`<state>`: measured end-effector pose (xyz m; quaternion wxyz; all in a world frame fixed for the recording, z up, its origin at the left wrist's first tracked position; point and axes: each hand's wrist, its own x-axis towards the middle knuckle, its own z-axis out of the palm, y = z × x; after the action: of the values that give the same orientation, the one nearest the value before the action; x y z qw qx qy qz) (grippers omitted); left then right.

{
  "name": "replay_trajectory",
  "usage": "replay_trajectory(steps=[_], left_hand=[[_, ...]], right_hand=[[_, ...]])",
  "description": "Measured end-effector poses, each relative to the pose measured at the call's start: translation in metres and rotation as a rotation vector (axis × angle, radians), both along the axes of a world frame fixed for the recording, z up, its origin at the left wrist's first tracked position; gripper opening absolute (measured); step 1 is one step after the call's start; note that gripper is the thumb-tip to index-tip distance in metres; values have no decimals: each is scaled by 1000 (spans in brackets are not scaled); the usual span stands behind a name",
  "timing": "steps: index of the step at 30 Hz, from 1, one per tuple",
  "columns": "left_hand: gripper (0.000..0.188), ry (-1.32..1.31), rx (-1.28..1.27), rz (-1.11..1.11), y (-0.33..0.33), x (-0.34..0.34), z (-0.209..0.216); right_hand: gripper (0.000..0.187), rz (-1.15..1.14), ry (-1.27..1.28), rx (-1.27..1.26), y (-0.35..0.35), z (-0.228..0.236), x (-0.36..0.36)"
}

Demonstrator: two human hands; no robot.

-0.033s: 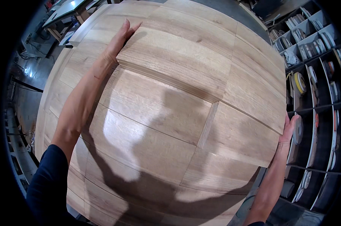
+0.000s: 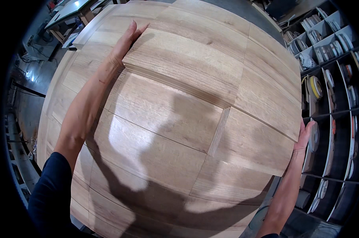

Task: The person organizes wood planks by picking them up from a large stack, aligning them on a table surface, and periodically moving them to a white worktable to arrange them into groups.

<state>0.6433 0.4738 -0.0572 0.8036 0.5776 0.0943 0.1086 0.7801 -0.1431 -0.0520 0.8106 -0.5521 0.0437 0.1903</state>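
Broad layer of light-brown wood-grain boards (image 2: 163, 162) fills middle; raised stack of matching rectangular panels (image 2: 191, 51) on its far part; left arm (image 2: 84, 103) stretched far forward, right forearm (image 2: 284, 194) angled up from below; left hand (image 2: 124, 45) at stack's left edge, thumb raised, apart from fingers; right hand (image 2: 303, 137) against right edge, fingers part-hidden, grip: cannot tell

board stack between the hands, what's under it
Lower boards show in front of the stack, with seams between them. What lies directly beneath the stack is covered and can't be seen.
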Motion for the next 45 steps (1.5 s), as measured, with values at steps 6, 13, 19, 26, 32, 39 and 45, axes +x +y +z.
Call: replay_trajectory(steps=[6,13,19,26,32,39,45], left_hand=[[79,24,132,70,-8,-5,6],[75,30,85,57,-6,-5,5],[72,77,-9,54,-4,-2,13],[72,31,-171,231,25,-40,-4],[33,117,601,312,-93,-171,-2],[74,-169,1085,-217,-252,-154,25],[64,-301,1154,-165,-270,-134,-1]], right_hand=[[84,-123,17,-42,5,-3,1],[82,-99,-3,-50,-2,-10,5],[87,-80,16,-67,1,-8,1],[93,-162,-173,-347,-29,15,-100],[83,-201,-170,-433,-35,-9,-206],[72,-351,-108,-262,-1,-18,-205],[62,-420,-22,-274,0,-26,-198]])
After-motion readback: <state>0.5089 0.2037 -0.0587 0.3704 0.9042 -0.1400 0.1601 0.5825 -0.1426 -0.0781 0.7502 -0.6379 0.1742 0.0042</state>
